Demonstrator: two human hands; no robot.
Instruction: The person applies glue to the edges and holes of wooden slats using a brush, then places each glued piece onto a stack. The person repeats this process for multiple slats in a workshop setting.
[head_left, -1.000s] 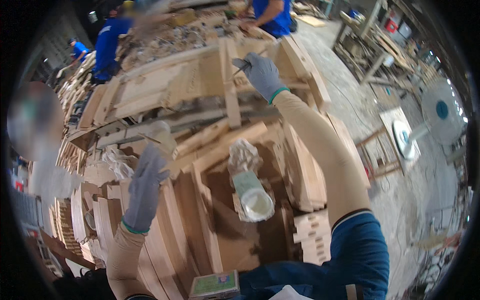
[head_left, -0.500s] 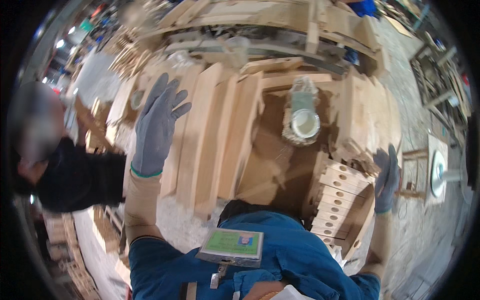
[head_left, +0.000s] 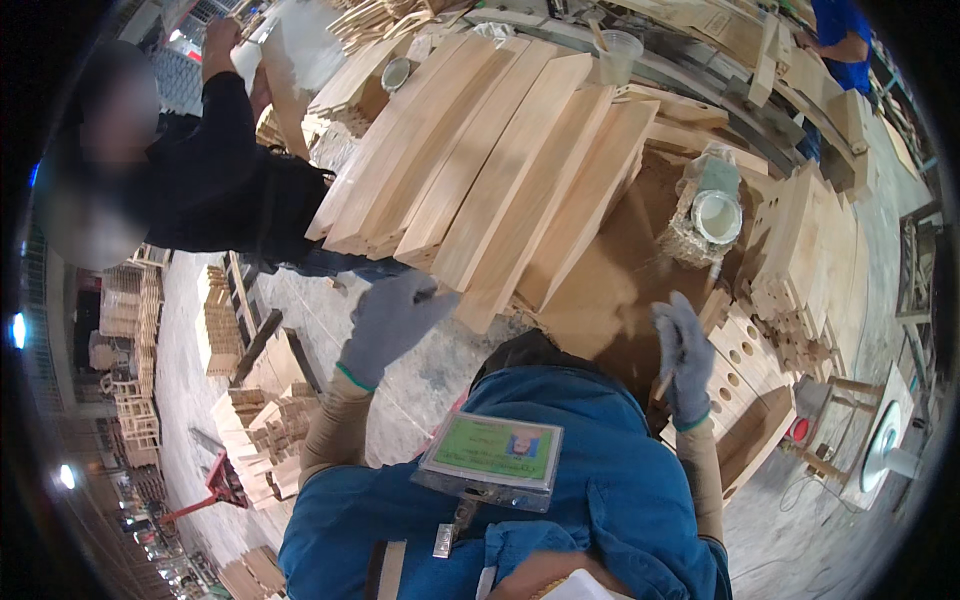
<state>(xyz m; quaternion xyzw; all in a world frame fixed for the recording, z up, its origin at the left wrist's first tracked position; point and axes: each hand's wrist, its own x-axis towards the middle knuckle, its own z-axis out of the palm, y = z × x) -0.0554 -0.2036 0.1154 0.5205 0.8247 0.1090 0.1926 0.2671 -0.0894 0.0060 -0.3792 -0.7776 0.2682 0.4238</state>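
My left hand (head_left: pixel 393 322), in a grey glove with a green cuff, is at the near ends of several pale wooden boards (head_left: pixel 500 190) lying side by side. Its fingers are stretched toward the lowest board end; whether they touch it I cannot tell. My right hand (head_left: pixel 686 360), gloved alike, is above the left edge of a stack of drilled wooden pieces (head_left: pixel 738 372). Its fingers point up and are slightly apart, with nothing plainly held. Beyond it, a white-rimmed cup (head_left: pixel 717 217) in a crusted holder stands on the brown work surface (head_left: pixel 590 290).
A person in dark clothes (head_left: pixel 215 190) stands at the left beside the boards. More drilled wooden blocks (head_left: pixel 810 250) are stacked at the right. A stool with a white round object (head_left: pixel 882 445) stands on the floor there. A clear plastic tub (head_left: pixel 619 58) is at the back.
My view has swung left. My left hand has come down from above the boards to their near ends. My right hand has moved inward from the outer side of the drilled stack.
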